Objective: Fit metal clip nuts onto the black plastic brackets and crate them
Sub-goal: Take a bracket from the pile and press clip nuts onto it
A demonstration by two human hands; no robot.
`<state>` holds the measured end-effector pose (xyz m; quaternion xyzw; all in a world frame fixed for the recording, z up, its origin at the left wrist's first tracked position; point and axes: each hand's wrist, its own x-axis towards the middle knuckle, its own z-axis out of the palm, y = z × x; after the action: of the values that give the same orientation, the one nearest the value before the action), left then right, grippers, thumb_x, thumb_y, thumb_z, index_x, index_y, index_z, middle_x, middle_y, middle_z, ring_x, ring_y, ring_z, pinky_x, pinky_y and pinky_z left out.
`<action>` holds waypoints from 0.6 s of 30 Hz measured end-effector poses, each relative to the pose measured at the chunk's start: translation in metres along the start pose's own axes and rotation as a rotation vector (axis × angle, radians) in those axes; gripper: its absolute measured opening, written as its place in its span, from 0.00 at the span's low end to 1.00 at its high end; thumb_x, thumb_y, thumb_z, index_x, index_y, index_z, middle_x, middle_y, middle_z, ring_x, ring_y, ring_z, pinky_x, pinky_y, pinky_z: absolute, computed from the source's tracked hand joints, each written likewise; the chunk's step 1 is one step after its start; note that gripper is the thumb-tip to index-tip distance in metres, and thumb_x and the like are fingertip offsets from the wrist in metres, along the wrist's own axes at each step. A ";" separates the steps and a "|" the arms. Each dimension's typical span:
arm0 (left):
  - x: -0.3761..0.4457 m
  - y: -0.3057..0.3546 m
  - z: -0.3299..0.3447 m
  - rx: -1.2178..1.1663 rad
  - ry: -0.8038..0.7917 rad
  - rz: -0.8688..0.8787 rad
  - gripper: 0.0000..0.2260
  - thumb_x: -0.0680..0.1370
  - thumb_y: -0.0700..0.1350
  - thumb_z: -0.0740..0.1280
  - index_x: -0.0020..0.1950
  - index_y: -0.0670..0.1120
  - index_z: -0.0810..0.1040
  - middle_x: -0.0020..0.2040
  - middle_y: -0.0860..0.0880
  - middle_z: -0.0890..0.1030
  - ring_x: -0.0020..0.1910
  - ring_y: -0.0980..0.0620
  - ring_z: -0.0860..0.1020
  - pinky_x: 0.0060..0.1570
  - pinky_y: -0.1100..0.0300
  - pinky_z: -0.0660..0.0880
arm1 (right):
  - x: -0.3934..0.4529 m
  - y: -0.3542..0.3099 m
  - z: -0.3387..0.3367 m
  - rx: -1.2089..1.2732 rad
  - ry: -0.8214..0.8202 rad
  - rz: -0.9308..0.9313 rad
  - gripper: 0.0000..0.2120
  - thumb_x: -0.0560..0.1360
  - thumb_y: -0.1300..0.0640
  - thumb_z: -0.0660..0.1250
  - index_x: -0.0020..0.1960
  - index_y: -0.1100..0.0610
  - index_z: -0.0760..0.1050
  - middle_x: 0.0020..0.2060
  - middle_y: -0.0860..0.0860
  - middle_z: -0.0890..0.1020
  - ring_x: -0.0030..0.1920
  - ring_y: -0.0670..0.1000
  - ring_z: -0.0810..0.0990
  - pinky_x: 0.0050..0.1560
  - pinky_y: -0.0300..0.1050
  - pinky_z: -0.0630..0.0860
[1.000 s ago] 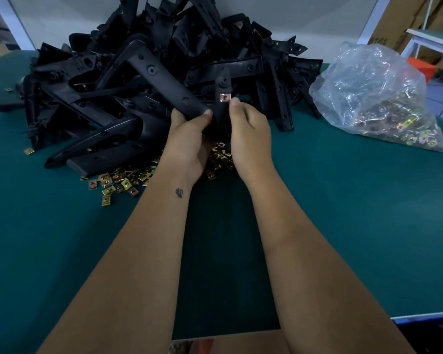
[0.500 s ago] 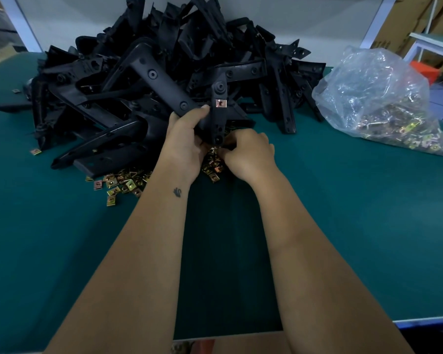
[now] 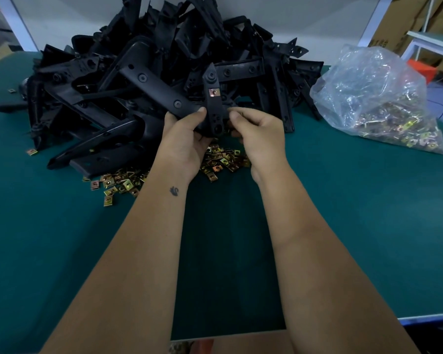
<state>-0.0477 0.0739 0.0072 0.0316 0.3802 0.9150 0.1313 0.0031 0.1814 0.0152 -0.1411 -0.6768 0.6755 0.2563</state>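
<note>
Bracket (image 3: 213, 103) base hidden behind both hands (image 3: 187, 139).

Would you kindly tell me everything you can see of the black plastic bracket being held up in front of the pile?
The black plastic bracket is a matte, forked piece: one long arm with round holes slants up to the left, a shorter pointed arm stands nearly upright. A small copper-coloured metal clip nut sits on the upright arm. The left hand grips its lower end above the loose nuts; the right hand's fingertips are at its right edge, whether pinching a nut is unclear.
</note>
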 end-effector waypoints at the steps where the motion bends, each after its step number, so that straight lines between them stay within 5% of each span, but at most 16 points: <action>1: 0.000 0.000 0.000 -0.003 -0.001 0.001 0.08 0.80 0.32 0.63 0.55 0.44 0.71 0.54 0.42 0.81 0.52 0.46 0.82 0.51 0.52 0.81 | 0.000 -0.001 -0.001 0.051 -0.031 0.031 0.07 0.78 0.62 0.68 0.54 0.58 0.83 0.39 0.47 0.84 0.37 0.41 0.80 0.38 0.32 0.76; 4: 0.000 -0.001 0.001 0.015 0.006 0.012 0.09 0.80 0.31 0.62 0.57 0.43 0.70 0.54 0.43 0.81 0.51 0.47 0.82 0.48 0.54 0.81 | 0.000 -0.004 0.000 0.164 -0.109 0.108 0.09 0.80 0.63 0.64 0.53 0.58 0.83 0.30 0.46 0.76 0.32 0.44 0.73 0.31 0.33 0.70; 9: 0.000 -0.001 0.001 0.021 0.009 0.013 0.11 0.80 0.31 0.61 0.59 0.43 0.70 0.58 0.41 0.80 0.55 0.45 0.80 0.54 0.52 0.81 | 0.001 -0.006 -0.001 0.489 -0.191 0.234 0.14 0.81 0.66 0.56 0.62 0.65 0.77 0.32 0.49 0.69 0.33 0.45 0.69 0.39 0.38 0.70; 18: -0.002 -0.001 0.004 0.017 0.013 0.003 0.14 0.81 0.31 0.61 0.63 0.43 0.69 0.67 0.37 0.76 0.64 0.40 0.77 0.57 0.51 0.79 | 0.004 -0.005 -0.003 0.529 -0.152 0.126 0.10 0.77 0.70 0.64 0.57 0.63 0.77 0.38 0.53 0.82 0.38 0.48 0.81 0.44 0.39 0.78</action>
<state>-0.0451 0.0765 0.0091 0.0273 0.3890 0.9120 0.1274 0.0026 0.1860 0.0207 -0.0599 -0.4840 0.8520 0.1901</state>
